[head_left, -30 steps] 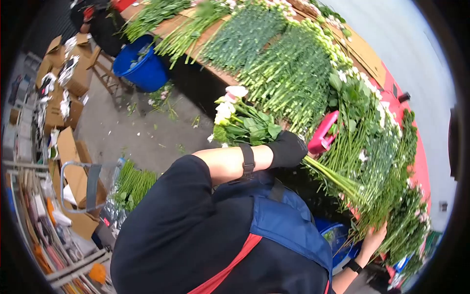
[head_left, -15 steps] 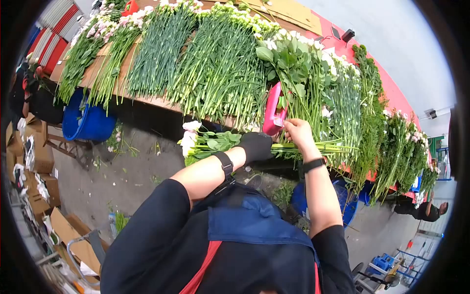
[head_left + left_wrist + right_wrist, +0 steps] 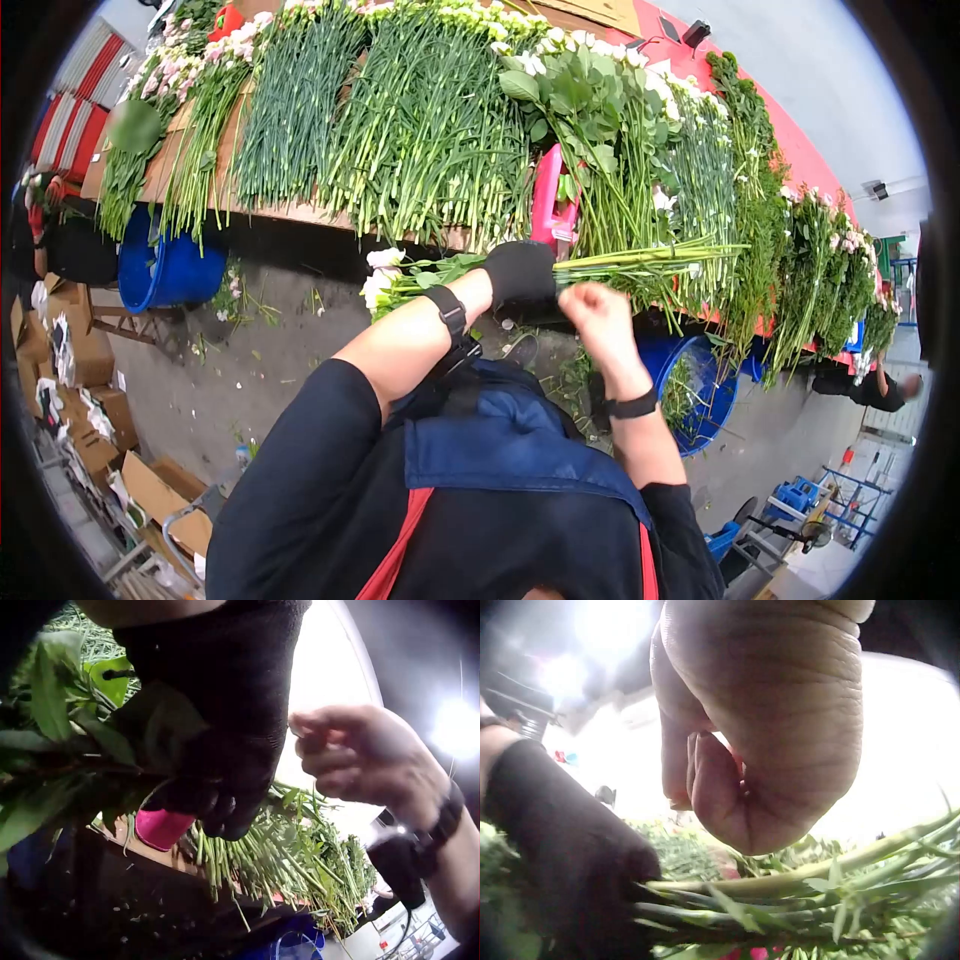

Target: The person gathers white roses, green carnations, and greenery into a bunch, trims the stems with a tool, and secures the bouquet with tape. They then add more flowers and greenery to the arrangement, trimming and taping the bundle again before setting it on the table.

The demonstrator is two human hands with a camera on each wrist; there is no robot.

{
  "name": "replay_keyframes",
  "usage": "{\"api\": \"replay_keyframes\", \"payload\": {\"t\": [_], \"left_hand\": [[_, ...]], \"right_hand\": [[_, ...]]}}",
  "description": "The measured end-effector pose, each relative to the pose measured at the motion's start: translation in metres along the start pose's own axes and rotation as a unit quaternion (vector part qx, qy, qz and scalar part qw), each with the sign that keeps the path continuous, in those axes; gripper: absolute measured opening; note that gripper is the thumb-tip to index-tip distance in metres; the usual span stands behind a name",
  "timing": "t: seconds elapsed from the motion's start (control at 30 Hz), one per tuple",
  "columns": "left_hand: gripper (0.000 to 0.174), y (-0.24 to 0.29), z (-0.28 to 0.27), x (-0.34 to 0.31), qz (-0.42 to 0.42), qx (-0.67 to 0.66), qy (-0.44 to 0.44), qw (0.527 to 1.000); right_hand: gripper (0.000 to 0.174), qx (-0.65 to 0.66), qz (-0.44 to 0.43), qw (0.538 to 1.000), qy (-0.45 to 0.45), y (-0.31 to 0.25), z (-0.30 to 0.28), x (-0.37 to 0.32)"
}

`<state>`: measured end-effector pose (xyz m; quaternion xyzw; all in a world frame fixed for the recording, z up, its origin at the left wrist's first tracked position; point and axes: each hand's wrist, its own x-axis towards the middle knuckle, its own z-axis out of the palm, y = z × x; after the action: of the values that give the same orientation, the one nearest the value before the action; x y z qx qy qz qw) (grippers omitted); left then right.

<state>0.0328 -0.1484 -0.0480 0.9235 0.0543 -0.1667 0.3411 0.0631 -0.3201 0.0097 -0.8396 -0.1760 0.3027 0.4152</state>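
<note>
My left hand (image 3: pixel 522 275), in a black glove, grips a bunch of cut flowers by its stems (image 3: pixel 640 262). White and pale pink blooms (image 3: pixel 382 275) stick out to the left, and the long green stems run right, over the table's front edge. My bare right hand (image 3: pixel 600 315) hangs just below the stems beside the glove. Its fingers are curled in, the thumb against the index finger (image 3: pixel 322 720); nothing shows between them. In the right wrist view the stems (image 3: pixel 780 889) pass under the curled fingers. Behind the glove a pink plastic holder (image 3: pixel 547 195) stands at the table edge.
Rows of green stems (image 3: pixel 430 130) with blooms at the far end cover the long table (image 3: pixel 300 207). Blue tubs (image 3: pixel 172 262) stand on the floor at left and beneath the table at right. Cardboard boxes (image 3: pixel 165 495) lie at lower left. Other people are at both far ends.
A second ago my right hand was far right among the greens; it came to the pink holder, then down below the stems. My left hand keeps hold of the bunch; the view swung right.
</note>
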Motion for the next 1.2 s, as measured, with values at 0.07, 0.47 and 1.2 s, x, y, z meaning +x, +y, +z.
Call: {"api": "replay_keyframes", "payload": {"t": [0.07, 0.47, 1.2], "left_hand": [[0.038, 0.004, -0.015, -0.006, 0.029, -0.042, -0.045, 0.998], [0.039, 0.040, -0.033, -0.025, 0.043, -0.163, -0.209, 0.963], [0.023, 0.013, -0.005, -0.044, -0.054, 0.136, 0.113, 0.983]], "right_hand": [[0.010, 0.138, 0.063, 0.988, 0.011, 0.043, 0.014, 0.000], [0.045, 0.232, -0.152, 0.960, 0.037, 0.093, 0.028, 0.053], [0.023, 0.202, 0.024, 0.969, -0.139, 0.041, 0.020, 0.013]]}}
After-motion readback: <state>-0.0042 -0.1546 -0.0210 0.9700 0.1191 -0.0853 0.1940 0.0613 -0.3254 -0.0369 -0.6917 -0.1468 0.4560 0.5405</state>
